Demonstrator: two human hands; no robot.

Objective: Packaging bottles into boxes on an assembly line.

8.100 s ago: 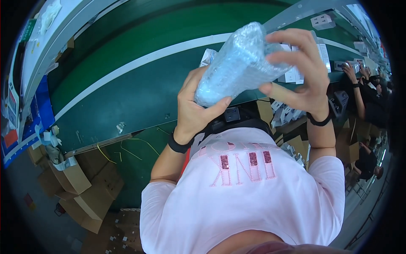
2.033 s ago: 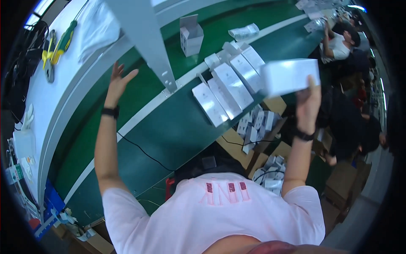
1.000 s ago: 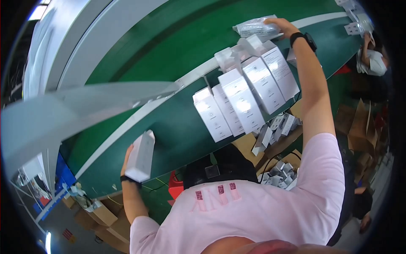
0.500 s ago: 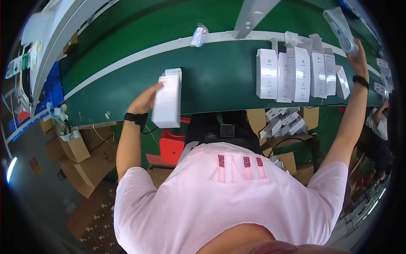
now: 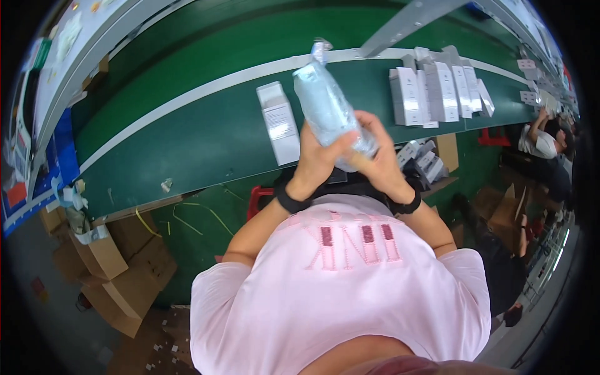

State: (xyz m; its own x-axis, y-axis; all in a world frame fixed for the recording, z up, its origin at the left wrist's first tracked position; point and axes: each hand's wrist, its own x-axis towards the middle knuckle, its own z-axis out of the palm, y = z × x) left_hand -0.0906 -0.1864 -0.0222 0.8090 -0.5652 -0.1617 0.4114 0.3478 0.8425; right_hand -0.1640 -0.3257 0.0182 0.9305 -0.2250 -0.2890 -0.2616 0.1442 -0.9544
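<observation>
Two hands together, fingers around bundle

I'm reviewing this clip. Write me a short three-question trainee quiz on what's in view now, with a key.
1. What do the left grip and right grip both hold? (a) a cardboard carton (b) a plastic-wrapped bundle (c) a pair of pliers
2. True or false: the lone white box lies left of the row of white boxes.
3. How many of the wearer's wrists have a dark band?

Key: 1 b; 2 true; 3 two.
</observation>
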